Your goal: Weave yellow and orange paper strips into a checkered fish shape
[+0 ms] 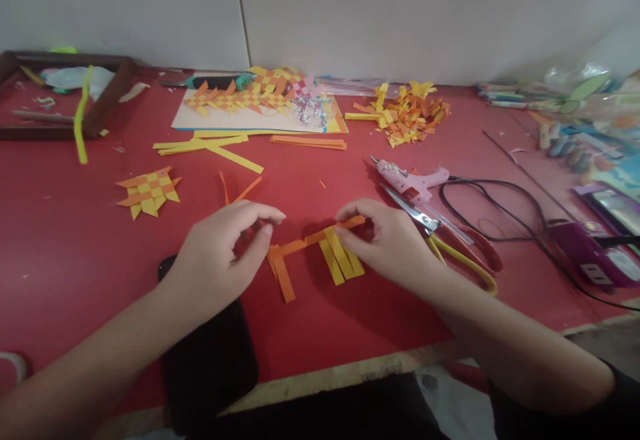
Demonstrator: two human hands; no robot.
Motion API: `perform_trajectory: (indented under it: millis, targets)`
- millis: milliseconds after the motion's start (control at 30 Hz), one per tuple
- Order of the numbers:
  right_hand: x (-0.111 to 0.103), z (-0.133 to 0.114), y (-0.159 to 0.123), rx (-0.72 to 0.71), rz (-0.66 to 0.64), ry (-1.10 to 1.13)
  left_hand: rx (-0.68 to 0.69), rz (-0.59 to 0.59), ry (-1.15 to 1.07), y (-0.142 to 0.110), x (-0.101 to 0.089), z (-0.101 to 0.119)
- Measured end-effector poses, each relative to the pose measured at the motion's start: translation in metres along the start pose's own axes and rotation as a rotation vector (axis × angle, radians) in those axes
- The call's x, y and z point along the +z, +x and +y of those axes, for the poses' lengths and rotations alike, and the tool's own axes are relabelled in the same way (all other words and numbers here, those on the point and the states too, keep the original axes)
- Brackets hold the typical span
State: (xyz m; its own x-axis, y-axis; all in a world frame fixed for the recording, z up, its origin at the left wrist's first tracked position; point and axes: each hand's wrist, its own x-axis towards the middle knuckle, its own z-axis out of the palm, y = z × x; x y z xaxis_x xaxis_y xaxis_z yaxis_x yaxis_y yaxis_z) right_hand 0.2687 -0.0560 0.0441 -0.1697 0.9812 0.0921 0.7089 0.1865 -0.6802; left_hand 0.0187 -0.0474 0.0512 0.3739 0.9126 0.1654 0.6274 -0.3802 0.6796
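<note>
My right hand (pixel 383 237) pinches an orange paper strip (pixel 317 235) between thumb and fingers. Several yellow paper strips (pixel 340 257) hang side by side from that strip, just below the fingertips. To the left, my left hand (pixel 233 243) is curled, thumb and forefinger close together; whether anything thin sits between them is hidden. Loose orange strips (pixel 285 277) lie under its fingertips, and more orange strip ends (pixel 247 190) show behind its knuckles. A woven orange and yellow paper fish (pixel 150 191) rests on the red table, left of my left hand.
Scissors (pixel 425 221) and a pink glue gun (pixel 413 179) with a black cord lie right of my right hand. A black phone (pixel 210 360) is under my left forearm. Yellow strips (pixel 205 145), a pile of paper scraps (pixel 415 117) and a brown tray (pixel 107 117) are farther back.
</note>
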Motion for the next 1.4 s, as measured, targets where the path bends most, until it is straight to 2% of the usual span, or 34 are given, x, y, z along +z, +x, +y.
perform_trajectory:
  millis: [67, 133, 200, 267, 333, 533, 667, 933, 1000, 1167, 1400]
  targets:
    - [-0.001, 0.006, 0.002, -0.15, 0.135, -0.242, 0.138, -0.132, 0.111, 0.004, -0.005, -0.006]
    - [-0.004, 0.008, 0.004, -0.293, 0.16, -0.33, 0.251, -0.324, 0.127, 0.005, -0.011, -0.01]
    - [-0.008, 0.008, 0.004, -0.41, 0.015, -0.291, 0.261, -0.441, 0.113, 0.005, -0.016, -0.013]
    - [-0.011, 0.008, 0.004, -0.493, -0.156, -0.227, 0.273, -0.494, 0.12, 0.004, -0.018, -0.015]
    - [-0.009, 0.008, 0.004, -0.511, -0.211, -0.2, 0.305, -0.5, 0.145, 0.004, -0.017, -0.017]
    - [0.008, 0.009, 0.001, -0.496, -0.163, -0.177, 0.433, -0.446, 0.194, 0.003, -0.01, -0.016]
    - [0.012, 0.006, -0.002, -0.505, -0.094, -0.183, 0.475, -0.459, 0.183, 0.001, -0.009, -0.012]
    - [0.008, -0.001, -0.005, -0.494, 0.113, -0.166, 0.427, -0.528, 0.132, 0.003, -0.007, -0.007]
    - [0.008, -0.003, -0.006, -0.489, 0.128, -0.157, 0.427, -0.541, 0.128, 0.003, -0.007, -0.007]
    - [0.006, -0.006, -0.005, -0.489, 0.165, -0.129, 0.44, -0.485, 0.196, -0.003, -0.008, -0.009]
    - [0.003, -0.009, -0.005, -0.508, 0.205, -0.066, 0.375, -0.559, 0.114, -0.004, -0.007, -0.005]
